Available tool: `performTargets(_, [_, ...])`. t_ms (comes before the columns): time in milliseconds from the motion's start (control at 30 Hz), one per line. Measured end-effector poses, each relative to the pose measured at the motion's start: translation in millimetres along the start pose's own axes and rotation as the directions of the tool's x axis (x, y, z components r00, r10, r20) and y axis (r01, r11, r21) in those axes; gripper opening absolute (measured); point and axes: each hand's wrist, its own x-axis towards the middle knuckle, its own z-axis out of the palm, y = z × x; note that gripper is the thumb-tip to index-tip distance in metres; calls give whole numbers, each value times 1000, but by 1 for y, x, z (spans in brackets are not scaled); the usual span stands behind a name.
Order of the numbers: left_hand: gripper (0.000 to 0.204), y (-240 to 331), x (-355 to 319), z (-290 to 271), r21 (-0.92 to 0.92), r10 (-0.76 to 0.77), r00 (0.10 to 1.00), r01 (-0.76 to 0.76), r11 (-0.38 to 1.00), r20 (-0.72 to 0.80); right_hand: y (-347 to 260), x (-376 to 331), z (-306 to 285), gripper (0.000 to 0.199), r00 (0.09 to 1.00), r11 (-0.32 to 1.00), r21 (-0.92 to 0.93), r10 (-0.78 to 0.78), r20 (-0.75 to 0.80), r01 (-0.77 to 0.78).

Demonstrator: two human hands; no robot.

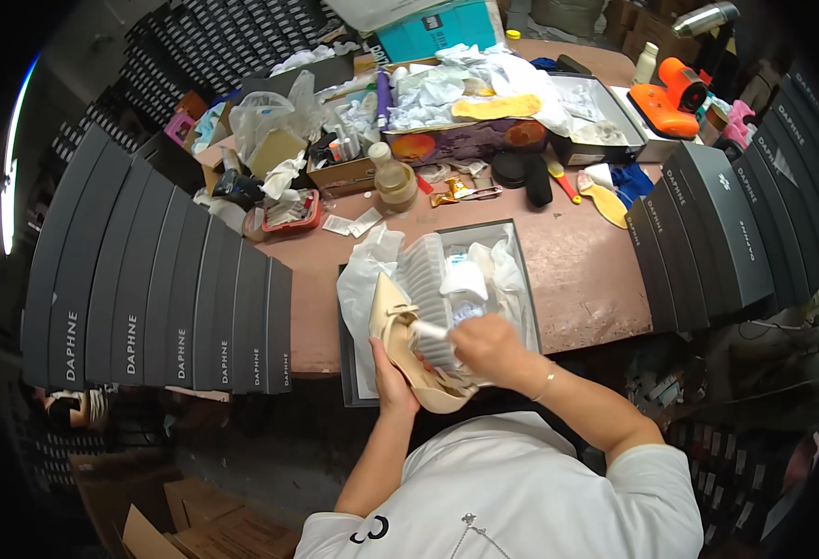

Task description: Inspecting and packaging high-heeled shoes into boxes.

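Observation:
My left hand [394,382] is closed round the side of a beige pointed-toe shoe [439,395] with a small bow, tilted with its toe up and away from me. My right hand [489,347] grips a slim white stick-like thing [428,330], its end reaching over the shoe's opening; its exact kind is unclear. Behind the shoe lies a dark grey shoe box [346,365] on the table. Inside it are white tissue paper [365,265], a ribbed white padding sheet [422,270] and a smooth white piece [465,279].
Dark shoe boxes stand in rows at the left [148,289] and right [698,233]. Across the back of the brown table [586,289] are a glass bottle [394,182], a red-handled brush [563,182], a yellow insole [605,205], an orange device [667,110] and cartons of crumpled paper.

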Motion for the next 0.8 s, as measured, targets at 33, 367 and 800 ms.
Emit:
performTargets(33, [67,7,5,-1,-8,-3,1000,4,1000,28,11,0,-7,30,996,992,-95,82,-46,-86])
performTargets(367, [77,-16,-22,36,1,229,956,-233,972,181,-5,62,60,55,938,880,408,107,330,-244])
performTargets(800, [42,38,45,-13,156,47,981,-77,985,190,-48,40,85,68,980,901,388,159,116,-192])
